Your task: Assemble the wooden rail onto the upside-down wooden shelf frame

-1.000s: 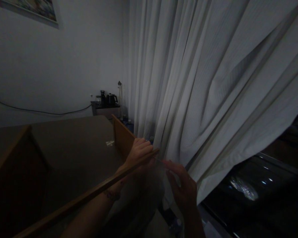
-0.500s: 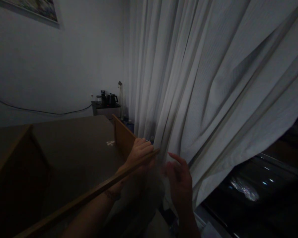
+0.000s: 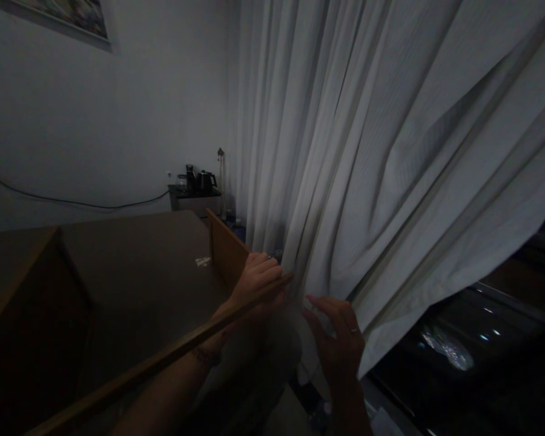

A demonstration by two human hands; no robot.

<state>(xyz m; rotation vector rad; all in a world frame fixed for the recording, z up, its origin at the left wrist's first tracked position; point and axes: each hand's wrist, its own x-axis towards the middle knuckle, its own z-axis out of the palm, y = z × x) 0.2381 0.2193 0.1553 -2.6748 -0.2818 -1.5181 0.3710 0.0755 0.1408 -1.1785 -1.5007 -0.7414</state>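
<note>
The room is dim. My left hand [image 3: 257, 280] is closed over the corner of a wooden desk panel [image 3: 227, 251], its fingers curled on the top edge where a slanted wooden rail [image 3: 163, 360] ends. My right hand [image 3: 338, 339] is just right of it, fingers partly bent and apart, touching the lower hem of a white curtain [image 3: 367, 151] that hangs over the desk corner. A ring shows on one finger. Whether the right fingers pinch the cloth I cannot make out.
A dark brown desk top [image 3: 131, 272] stretches to the left. A small side table with a black kettle [image 3: 203, 180] stands against the back wall, with a cable [image 3: 72, 203] along that wall. A dark window [image 3: 472, 345] shows under the lifted curtain at right.
My right hand rose with a finger stretched out, then dropped back with bent fingers against the curtain hem. The left hand stayed on the desk corner.
</note>
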